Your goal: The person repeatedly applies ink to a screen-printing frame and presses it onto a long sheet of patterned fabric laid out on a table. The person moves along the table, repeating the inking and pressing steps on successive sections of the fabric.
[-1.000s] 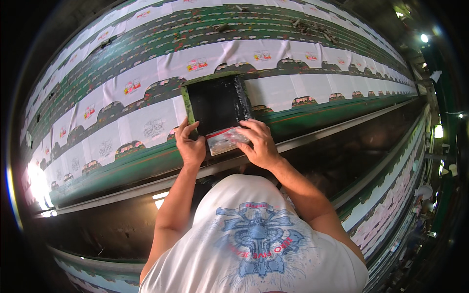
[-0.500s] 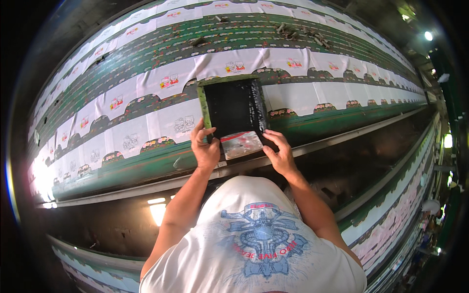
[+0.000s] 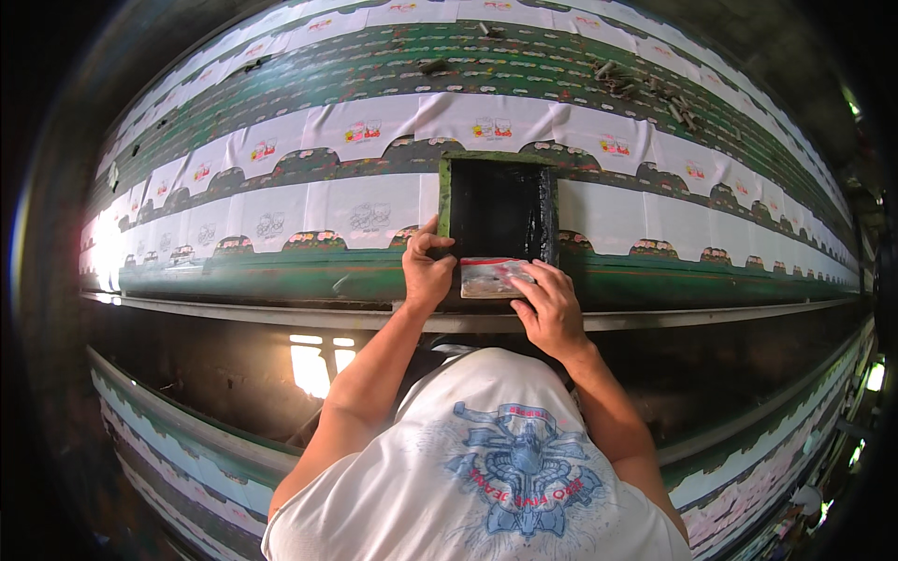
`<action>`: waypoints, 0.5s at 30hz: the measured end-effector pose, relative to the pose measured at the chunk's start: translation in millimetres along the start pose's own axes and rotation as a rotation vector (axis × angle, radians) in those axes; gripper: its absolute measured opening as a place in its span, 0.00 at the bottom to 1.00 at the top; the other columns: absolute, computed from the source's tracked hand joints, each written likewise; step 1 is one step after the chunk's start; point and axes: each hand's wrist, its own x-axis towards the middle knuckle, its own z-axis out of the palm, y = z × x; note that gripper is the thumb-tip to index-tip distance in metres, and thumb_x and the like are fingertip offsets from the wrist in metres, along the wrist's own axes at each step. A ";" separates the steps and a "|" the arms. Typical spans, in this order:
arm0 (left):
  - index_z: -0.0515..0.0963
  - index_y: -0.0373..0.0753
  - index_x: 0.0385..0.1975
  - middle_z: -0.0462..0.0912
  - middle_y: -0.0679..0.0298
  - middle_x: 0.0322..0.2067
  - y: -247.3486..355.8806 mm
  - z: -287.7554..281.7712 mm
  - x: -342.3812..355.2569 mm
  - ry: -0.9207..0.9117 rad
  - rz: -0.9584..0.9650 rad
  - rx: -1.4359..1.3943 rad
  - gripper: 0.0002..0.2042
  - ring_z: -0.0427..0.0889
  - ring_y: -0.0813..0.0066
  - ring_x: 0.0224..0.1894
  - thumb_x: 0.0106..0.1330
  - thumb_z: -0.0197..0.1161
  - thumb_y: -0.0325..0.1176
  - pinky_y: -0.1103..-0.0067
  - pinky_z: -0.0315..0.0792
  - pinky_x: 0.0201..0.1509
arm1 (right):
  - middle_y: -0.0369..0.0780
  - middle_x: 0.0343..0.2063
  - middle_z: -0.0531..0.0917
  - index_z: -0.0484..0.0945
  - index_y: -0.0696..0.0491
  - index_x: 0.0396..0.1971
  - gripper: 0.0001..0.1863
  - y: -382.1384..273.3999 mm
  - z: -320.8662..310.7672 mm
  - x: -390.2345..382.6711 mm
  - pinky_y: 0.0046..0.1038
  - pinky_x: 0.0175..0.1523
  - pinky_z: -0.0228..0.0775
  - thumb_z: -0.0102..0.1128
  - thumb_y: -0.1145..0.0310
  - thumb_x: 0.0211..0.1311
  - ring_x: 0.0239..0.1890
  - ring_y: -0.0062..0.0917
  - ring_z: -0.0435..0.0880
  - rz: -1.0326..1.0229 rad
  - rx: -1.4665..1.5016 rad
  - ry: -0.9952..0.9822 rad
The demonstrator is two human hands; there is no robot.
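A screen-printing frame (image 3: 444,201) with green edges and a black, wet-looking inside lies across the near row of white cloth pieces (image 3: 374,206). My left hand (image 3: 428,273) is closed at the frame's near left corner, its fingers curled over the side. At the near end inside the frame rests a squeegee (image 3: 488,279), its wide grip silvery and smeared, with a red strip along the top. My right hand (image 3: 552,304) has its fingers bent over the squeegee's right end, thumb below. The squeegee's blade is hidden.
The long green table (image 3: 374,271) carries rows of white cloth, some with coloured prints, others with black outlines. Small dark pieces (image 3: 645,89) lie scattered at the far right. A metal rail (image 3: 730,318) runs along the near edge. Another cloth-covered table (image 3: 187,463) stands behind me.
The frame has shifted right, away from the nearest outline print, and now sits straighter. My right hand has gone from the frame's right side onto the squeegee. My left hand stays at the frame.
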 end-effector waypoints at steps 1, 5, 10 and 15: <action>0.89 0.35 0.37 0.82 0.47 0.75 -0.2 1.3 0.6 0.002 0.000 -0.003 0.14 0.80 0.56 0.76 0.51 0.69 0.14 0.68 0.70 0.81 | 0.46 0.66 0.85 0.88 0.54 0.60 0.23 -2.3 2.7 6.2 0.49 0.74 0.74 0.78 0.69 0.65 0.70 0.48 0.82 -0.020 -0.018 -0.043; 0.89 0.35 0.35 0.81 0.47 0.76 -0.7 -0.7 -0.2 0.000 0.001 0.011 0.13 0.80 0.57 0.77 0.51 0.70 0.14 0.68 0.69 0.81 | 0.43 0.58 0.85 0.88 0.54 0.59 0.21 -4.5 11.5 32.6 0.46 0.70 0.76 0.72 0.68 0.68 0.63 0.42 0.84 -0.122 -0.134 -0.183; 0.88 0.37 0.35 0.82 0.46 0.75 2.0 2.7 -2.4 0.005 0.040 0.050 0.12 0.79 0.52 0.76 0.51 0.71 0.15 0.65 0.70 0.82 | 0.43 0.46 0.87 0.88 0.55 0.54 0.17 8.9 1.9 63.5 0.43 0.61 0.82 0.61 0.75 0.67 0.53 0.40 0.87 -0.125 -0.117 -0.353; 0.90 0.39 0.41 0.81 0.48 0.75 3.5 0.3 -1.9 -0.008 0.077 0.081 0.14 0.79 0.49 0.75 0.55 0.72 0.18 0.63 0.69 0.81 | 0.47 0.46 0.88 0.89 0.56 0.52 0.16 45.7 -10.4 126.5 0.48 0.65 0.80 0.64 0.80 0.66 0.55 0.48 0.87 0.007 0.008 -0.514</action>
